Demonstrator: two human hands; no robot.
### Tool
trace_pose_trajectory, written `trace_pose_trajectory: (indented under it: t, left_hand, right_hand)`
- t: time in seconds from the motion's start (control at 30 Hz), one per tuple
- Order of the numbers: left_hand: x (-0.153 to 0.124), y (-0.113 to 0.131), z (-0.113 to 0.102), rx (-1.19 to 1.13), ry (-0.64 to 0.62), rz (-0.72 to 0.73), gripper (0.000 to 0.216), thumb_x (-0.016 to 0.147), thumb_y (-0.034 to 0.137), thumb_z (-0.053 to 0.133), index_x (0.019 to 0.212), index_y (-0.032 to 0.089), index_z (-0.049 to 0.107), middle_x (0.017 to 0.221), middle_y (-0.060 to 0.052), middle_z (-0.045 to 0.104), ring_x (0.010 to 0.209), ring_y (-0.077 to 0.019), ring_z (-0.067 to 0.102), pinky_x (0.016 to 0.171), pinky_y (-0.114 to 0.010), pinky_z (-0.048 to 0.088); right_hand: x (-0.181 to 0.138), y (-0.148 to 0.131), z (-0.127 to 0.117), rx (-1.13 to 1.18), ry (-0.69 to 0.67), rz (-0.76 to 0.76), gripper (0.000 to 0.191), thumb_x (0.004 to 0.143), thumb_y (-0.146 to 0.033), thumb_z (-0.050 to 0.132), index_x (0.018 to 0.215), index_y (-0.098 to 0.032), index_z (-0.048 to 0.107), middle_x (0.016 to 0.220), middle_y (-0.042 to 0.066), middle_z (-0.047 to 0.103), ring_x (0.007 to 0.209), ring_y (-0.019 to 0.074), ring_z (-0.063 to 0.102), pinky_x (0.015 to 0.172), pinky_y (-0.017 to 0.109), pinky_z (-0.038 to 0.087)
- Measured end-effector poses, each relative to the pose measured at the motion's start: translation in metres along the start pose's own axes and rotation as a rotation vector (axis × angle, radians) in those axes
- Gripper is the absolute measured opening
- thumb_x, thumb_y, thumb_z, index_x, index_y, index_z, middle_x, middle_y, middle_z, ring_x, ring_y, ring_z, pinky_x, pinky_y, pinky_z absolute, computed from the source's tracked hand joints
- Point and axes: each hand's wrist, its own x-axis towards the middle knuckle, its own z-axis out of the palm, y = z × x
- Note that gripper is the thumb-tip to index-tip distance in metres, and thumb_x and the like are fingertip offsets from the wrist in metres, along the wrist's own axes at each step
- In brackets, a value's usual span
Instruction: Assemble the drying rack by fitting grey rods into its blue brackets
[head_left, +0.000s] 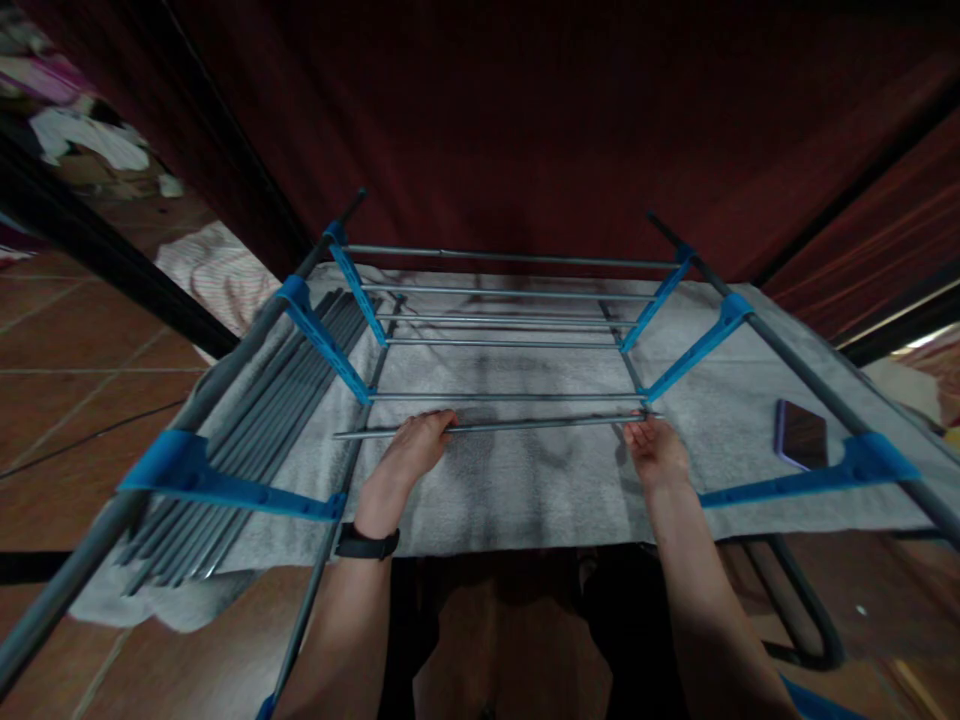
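Observation:
A grey and blue metal rack frame [525, 340] lies over a grey towel [525, 490] on the floor. Both my hands hold one loose grey rod [540, 425] across the frame, just in front of the fitted rods. My left hand [409, 455], with a black wristband, is curled round the rod left of its middle. Closed on the rod's right end, my right hand [656, 450] sits beside a blue bracket [697, 350].
A bundle of several spare grey rods [262, 440] lies on the towel at the left. A dark phone [801, 435] rests on the towel at the right. Dark red curtain [525, 120] hangs behind. Tiled floor and cloths [217, 270] lie at the left.

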Motion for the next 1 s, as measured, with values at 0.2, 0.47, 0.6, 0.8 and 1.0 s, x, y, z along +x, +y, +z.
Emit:
trace_pose_trajectory:
  t: [0.2,0.47,0.6,0.8,1.0]
  left_hand:
    - [0.005,0.017,0.007,0.049,-0.014,0.049,0.020,0.085,0.012,0.059,0.097,0.023,0.070,0.099,-0.007,0.076,0.096,-0.0229,0.070,0.089,-0.033,0.051]
    - [0.003,0.048,0.032,0.263,0.064,0.168,0.028,0.092,0.004,0.043,0.102,0.016,0.067,0.098,-0.012,0.073,0.096,-0.0254,0.068,0.090,-0.041,0.048]
    - [0.002,0.061,0.039,0.281,0.116,0.178,0.028,0.092,0.004,0.045,0.107,0.015,0.066,0.103,-0.013,0.071,0.100,-0.0253,0.066,0.094,-0.043,0.045]
    - [0.001,0.080,0.044,0.282,0.119,0.191,0.027,0.093,0.007,0.045,0.106,0.016,0.067,0.103,-0.011,0.071,0.098,-0.0234,0.063,0.091,-0.040,0.046]
    - [0.003,0.085,0.050,0.273,0.122,0.207,0.028,0.093,0.006,0.044,0.104,0.013,0.068,0.101,-0.013,0.069,0.099,-0.0255,0.063,0.091,-0.041,0.044]
  right_hand:
    - [0.011,-0.001,-0.013,-0.002,0.068,-0.068,0.042,0.074,-0.009,0.060,0.106,-0.032,0.046,0.076,-0.009,0.068,0.061,0.0086,0.065,0.064,0.022,0.056]
    - [0.022,-0.009,-0.023,-0.022,0.124,-0.080,0.036,0.070,-0.003,0.055,0.094,-0.028,0.048,0.068,-0.007,0.065,0.048,0.0087,0.057,0.056,0.023,0.056]
    - [0.026,-0.012,-0.027,-0.039,0.101,-0.091,0.032,0.070,-0.002,0.055,0.088,-0.026,0.047,0.065,-0.007,0.063,0.047,0.0083,0.055,0.055,0.023,0.056]
    - [0.031,-0.011,-0.030,-0.036,0.107,-0.117,0.033,0.070,-0.002,0.059,0.087,-0.026,0.044,0.069,-0.007,0.064,0.045,0.0069,0.053,0.051,0.020,0.053]
    - [0.030,-0.011,-0.033,-0.040,0.116,-0.131,0.036,0.073,0.000,0.056,0.093,-0.027,0.045,0.074,-0.006,0.065,0.044,0.0063,0.050,0.047,0.018,0.051]
